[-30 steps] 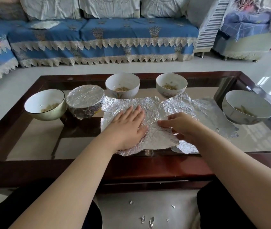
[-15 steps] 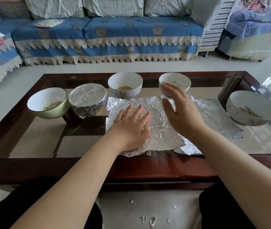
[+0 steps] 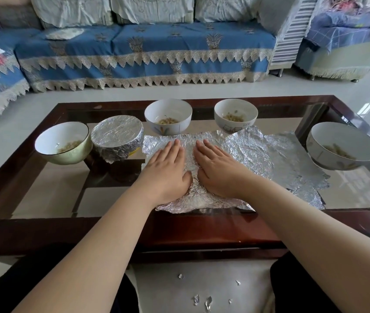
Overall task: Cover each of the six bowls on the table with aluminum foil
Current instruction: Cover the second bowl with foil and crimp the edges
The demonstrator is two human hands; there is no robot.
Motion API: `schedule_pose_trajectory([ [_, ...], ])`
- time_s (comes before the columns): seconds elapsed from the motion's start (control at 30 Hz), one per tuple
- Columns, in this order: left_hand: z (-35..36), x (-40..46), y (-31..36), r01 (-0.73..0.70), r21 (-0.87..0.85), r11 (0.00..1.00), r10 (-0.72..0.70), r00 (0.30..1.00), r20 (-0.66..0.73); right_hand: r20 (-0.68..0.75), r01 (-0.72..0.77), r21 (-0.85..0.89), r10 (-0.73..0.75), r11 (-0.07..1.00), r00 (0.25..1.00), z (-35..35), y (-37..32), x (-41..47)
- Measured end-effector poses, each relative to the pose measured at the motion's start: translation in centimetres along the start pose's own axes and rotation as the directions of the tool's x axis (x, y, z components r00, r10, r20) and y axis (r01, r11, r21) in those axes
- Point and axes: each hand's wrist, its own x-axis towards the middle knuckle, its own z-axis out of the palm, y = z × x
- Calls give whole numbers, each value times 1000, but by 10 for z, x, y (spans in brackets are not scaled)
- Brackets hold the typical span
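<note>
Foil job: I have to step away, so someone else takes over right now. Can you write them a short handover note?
Left hand and right hand: both flat, fingers straight, pressing the crinkled foil sheet on the glass table.
Done: one foil-covered bowl, second from the left.
Left: four open bowls in view, each with some food: far-left bowl, back middle bowl, back right bowl, far-right bowl. A sixth bowl is not in view.

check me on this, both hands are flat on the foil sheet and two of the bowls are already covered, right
Not quite. In the head view only one bowl, the foil-covered bowl, is covered; the other four visible are open. The left hand and right hand do lie flat on the foil sheet.
</note>
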Motion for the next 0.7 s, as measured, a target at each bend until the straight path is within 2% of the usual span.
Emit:
schedule_pose_trajectory([
  [0.2,0,0,0,-9,-21,1000,8,1000,-27,-38,38,44,-37,998,999,-12,-5,15],
  [0.33,0,0,1,-8,-39,999,7,1000,-25,30,-24,77,21,997,999,-6,-5,25],
  [0.7,0,-1,-2,4,-96,995,-10,998,-59,-64,-93,315,118,944,991,0,-5,25],
])
